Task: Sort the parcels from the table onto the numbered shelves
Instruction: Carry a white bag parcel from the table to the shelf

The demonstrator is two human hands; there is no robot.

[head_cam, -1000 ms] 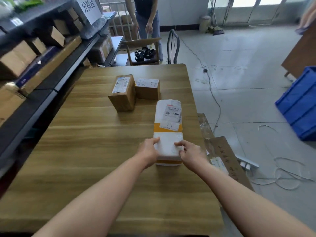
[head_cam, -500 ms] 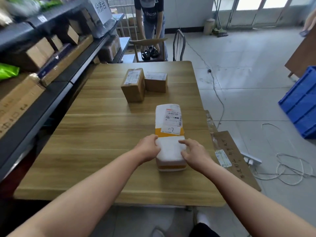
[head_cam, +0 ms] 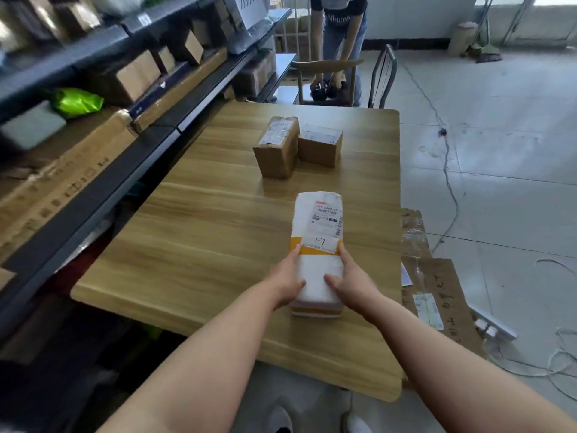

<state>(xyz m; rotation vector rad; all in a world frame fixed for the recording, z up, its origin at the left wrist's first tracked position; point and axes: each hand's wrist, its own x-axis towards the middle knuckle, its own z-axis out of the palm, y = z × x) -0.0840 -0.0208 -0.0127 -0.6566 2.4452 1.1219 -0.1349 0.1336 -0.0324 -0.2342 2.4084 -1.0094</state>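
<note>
Hands further along white parcel (head_cam: 317,232)

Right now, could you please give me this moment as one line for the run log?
step: picking up | left hand: on white parcel | right hand: on same parcel | parcel: on table | waiting: two brown boxes

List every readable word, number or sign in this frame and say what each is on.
"1-7", handwritten on the white parcel held by the left hand and right hand.
"Albums", on the shirt of the person behind the table.
Printed shipping label on the white parcel: too small to read.
Labels on both brown boxes: blurred.
Shelf sign: cut off, unreadable.
</note>
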